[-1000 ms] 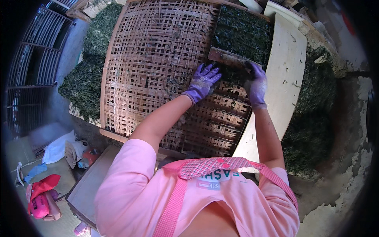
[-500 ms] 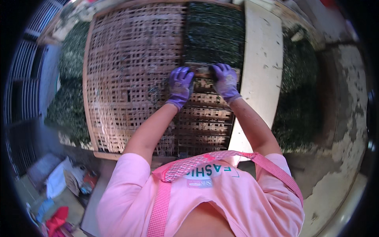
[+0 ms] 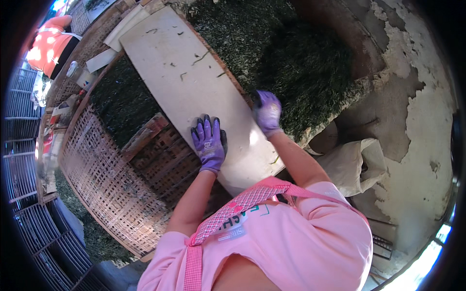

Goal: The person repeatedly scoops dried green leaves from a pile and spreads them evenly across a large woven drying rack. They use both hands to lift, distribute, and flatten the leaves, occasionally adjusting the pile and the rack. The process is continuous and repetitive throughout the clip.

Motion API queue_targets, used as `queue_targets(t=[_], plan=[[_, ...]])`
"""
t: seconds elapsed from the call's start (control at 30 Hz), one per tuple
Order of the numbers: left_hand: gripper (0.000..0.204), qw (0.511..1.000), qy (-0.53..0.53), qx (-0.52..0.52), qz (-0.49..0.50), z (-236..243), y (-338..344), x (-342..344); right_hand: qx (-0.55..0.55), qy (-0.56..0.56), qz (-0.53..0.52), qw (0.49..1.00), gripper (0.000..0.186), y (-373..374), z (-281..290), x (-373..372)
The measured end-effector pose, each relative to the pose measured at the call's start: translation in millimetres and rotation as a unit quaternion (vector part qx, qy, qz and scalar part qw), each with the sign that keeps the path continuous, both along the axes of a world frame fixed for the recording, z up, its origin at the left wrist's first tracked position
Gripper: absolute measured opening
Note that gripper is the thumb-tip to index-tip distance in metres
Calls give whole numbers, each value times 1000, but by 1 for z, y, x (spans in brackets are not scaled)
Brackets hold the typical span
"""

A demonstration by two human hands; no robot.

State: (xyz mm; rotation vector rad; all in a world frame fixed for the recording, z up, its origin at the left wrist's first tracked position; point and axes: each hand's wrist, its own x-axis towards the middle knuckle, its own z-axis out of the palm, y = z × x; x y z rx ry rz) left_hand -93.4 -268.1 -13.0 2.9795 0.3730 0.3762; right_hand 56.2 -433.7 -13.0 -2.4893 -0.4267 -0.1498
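My left hand (image 3: 209, 145), in a purple glove with dark fingertips, lies flat with fingers apart on a long pale board (image 3: 174, 72). My right hand (image 3: 268, 112), gloved alike, is at the board's right edge beside a dark green heap of leaf-like strands (image 3: 306, 72). Its fingers are curled, and what they hold, if anything, is hidden. Left of the board, a wooden bar (image 3: 144, 137) lies across a slatted lattice strip (image 3: 167, 157), just below a packed dark green layer (image 3: 119, 99).
A wide woven lattice tray (image 3: 104, 157) spreads out on the left. Behind my right arm, a pale sack (image 3: 352, 165) stands near a peeling floor (image 3: 412, 111). Another person in orange (image 3: 51, 43) is at the far left. Metal bars (image 3: 24, 160) line the left side.
My view has swung to the right. Both hands have left the wooden bar; the left now rests on the pale board, the right has moved to the board's far side by the green heap.
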Motion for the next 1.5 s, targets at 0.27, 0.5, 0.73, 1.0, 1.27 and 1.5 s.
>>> queue_targets(t=[0.27,0.5,0.73,1.0,1.27,1.5], plan=[[43,1000,-17,-5,-5,-5,-8,5,-265,144,-108,947,72,-90,-63,114],[42,999,-44,0,0,-10,-8,6,-79,-21,83,993,53,-142,22,135],[63,957,-74,-270,-76,58,-41,91,-57,-210,264,940,47,-148,264,116],[43,387,174,-898,-115,145,-123,249,-126,-175,185,959,48,-126,347,178],[40,192,247,-907,-280,51,-151,213,-391,197,206,875,48,-203,73,79],[25,251,303,-917,-70,166,-157,236,-178,-103,96,974,48,-148,23,75]])
